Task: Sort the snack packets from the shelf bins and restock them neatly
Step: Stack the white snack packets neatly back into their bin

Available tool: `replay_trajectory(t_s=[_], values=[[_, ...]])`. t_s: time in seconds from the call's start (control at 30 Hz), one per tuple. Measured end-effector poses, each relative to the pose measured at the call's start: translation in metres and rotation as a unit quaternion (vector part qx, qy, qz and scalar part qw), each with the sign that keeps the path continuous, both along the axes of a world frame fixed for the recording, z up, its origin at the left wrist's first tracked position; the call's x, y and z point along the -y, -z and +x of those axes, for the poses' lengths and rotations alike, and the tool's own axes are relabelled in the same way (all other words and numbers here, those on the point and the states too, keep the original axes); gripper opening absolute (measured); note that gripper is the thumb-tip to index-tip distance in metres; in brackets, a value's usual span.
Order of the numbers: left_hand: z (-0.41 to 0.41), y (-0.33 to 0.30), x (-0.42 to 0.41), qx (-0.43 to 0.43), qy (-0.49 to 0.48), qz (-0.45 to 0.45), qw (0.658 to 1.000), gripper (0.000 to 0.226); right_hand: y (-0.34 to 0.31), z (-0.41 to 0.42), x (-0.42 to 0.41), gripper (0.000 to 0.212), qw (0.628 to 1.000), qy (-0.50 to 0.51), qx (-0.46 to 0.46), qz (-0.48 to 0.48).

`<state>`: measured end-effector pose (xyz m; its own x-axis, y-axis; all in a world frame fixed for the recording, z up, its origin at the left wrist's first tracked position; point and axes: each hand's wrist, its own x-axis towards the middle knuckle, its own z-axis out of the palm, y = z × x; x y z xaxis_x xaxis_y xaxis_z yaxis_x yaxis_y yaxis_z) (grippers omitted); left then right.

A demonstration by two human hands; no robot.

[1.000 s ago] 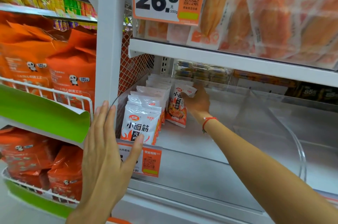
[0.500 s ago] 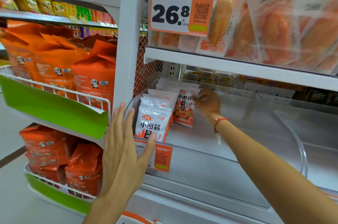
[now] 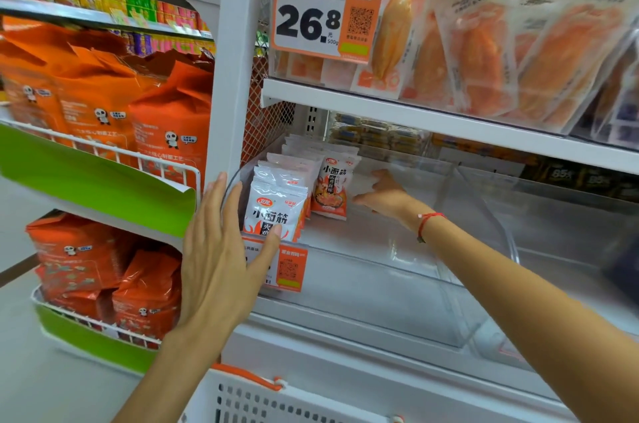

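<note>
In the clear plastic bin [image 3: 380, 284] on the middle shelf, a row of white snack packets [image 3: 276, 211] stands upright at the left end, front to back, with one more packet [image 3: 331, 192] set just to the right of the row, its printed face turned forward. The left hand [image 3: 221, 249] lies flat and open against the bin's front left corner, fingers [image 3: 214, 208] straight, the thumb reaching across toward the front packet and the orange price tag [image 3: 290, 268] beneath it; it holds nothing. The right hand [image 3: 383, 196] reaches deep into the bin, just beside the lone packet, fingers loosely spread and apparently empty (whether the fingertips touch the packet's edge I cannot tell).

These look like small sealed foil-plastic sachets: light, soft, a bit puffy and probably slick, so they are likely to slump or slide on the smooth bin floor rather than stand by themselves. Nothing about them seems fragile, though hard squeezing could crush the contents. The best hold is probably a pinch on the flat crimped seam at the top, or thumb and fingers across both faces. To straighten the row, a flat palm pressing from the side should do better than a grip, with the left hand acting as a stop at the front.
</note>
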<state>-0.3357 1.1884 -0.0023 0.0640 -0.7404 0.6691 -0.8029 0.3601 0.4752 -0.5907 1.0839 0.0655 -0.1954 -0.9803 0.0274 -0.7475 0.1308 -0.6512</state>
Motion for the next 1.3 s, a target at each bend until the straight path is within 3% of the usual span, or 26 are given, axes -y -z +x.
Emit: replay_trajectory(t_s=[0.07, 0.17, 0.27, 0.33, 0.37, 0.47, 0.53, 0.6, 0.7, 0.77, 0.87, 0.97, 1.03, 1.1, 1.13, 1.2, 1.27, 1.3], values=[[0.000, -0.011, -0.012, 0.007, -0.006, -0.024, 1.000, 0.073, -0.012, 0.004, -0.043, 0.067, 0.991, -0.065, -0.108, -0.053], [-0.008, -0.033, -0.041, -0.008, 0.047, -0.073, 0.996, 0.041, -0.025, 0.015, -0.118, 0.040, 0.953, -0.207, -0.164, -0.150], [-0.016, -0.056, -0.073, -0.025, 0.123, 0.021, 0.992, 0.011, -0.019, 0.019, -0.184, 0.025, 0.912, -0.280, -0.234, -0.185], [-0.017, -0.063, -0.083, 0.105, 0.148, 0.117, 0.976, 0.013, -0.005, 0.021, -0.213, 0.023, 0.897, -0.296, -0.300, -0.133], [-0.018, -0.063, -0.086, 0.188, 0.166, 0.172, 0.953, 0.017, 0.008, 0.020, -0.223, 0.025, 0.893, -0.306, -0.321, -0.077], [-0.026, -0.032, -0.091, 0.358, 0.209, 0.334, 0.847, 0.032, 0.065, 0.014, -0.242, 0.037, 0.861, -0.320, -0.367, 0.145], [-0.033, 0.012, -0.093, 0.399, 0.209, 0.396, 0.801, 0.038, 0.118, 0.010, -0.251, 0.040, 0.833, -0.308, -0.377, 0.262], [-0.037, 0.067, -0.099, 0.412, 0.194, 0.420, 0.785, 0.037, 0.169, 0.007, -0.261, 0.038, 0.827, -0.295, -0.361, 0.313], [-0.033, 0.157, -0.126, 0.382, 0.204, 0.461, 0.774, 0.045, 0.235, 0.005, -0.279, 0.037, 0.843, -0.267, -0.325, 0.334], [-0.026, 0.211, -0.152, 0.359, 0.228, 0.482, 0.766, 0.054, 0.271, 0.006, -0.295, 0.045, 0.872, -0.220, -0.323, 0.296], [-0.009, 0.264, -0.186, 0.327, 0.255, 0.488, 0.768, 0.054, 0.312, 0.002, -0.317, 0.061, 0.893, -0.127, -0.331, 0.276], [0.001, 0.285, -0.199, 0.286, 0.257, 0.412, 0.826, 0.049, 0.329, -0.003, -0.330, 0.068, 0.900, -0.087, -0.322, 0.280], [0.001, 0.287, -0.197, 0.256, 0.232, 0.417, 0.840, 0.053, 0.328, -0.004, -0.331, 0.069, 0.924, -0.087, -0.321, 0.188], [0.001, 0.284, -0.191, 0.237, 0.189, 0.431, 0.850, 0.054, 0.325, -0.001, -0.333, 0.056, 0.943, -0.150, -0.288, 0.075], [0.002, 0.281, -0.188, 0.229, 0.157, 0.425, 0.862, 0.052, 0.323, 0.001, -0.336, 0.054, 0.942, -0.211, -0.250, 0.074], [0.008, 0.279, -0.184, 0.228, 0.095, 0.412, 0.877, 0.049, 0.322, 0.005, -0.348, 0.066, 0.909, -0.322, -0.207, 0.168], [0.011, 0.275, -0.184, 0.241, 0.073, 0.408, 0.878, 0.051, 0.323, 0.008, -0.360, 0.064, 0.867, -0.367, -0.270, 0.201], [0.009, 0.272, -0.183, 0.249, 0.076, 0.404, 0.877, 0.052, 0.322, 0.010, -0.364, 0.058, 0.866, -0.357, -0.291, 0.196]])
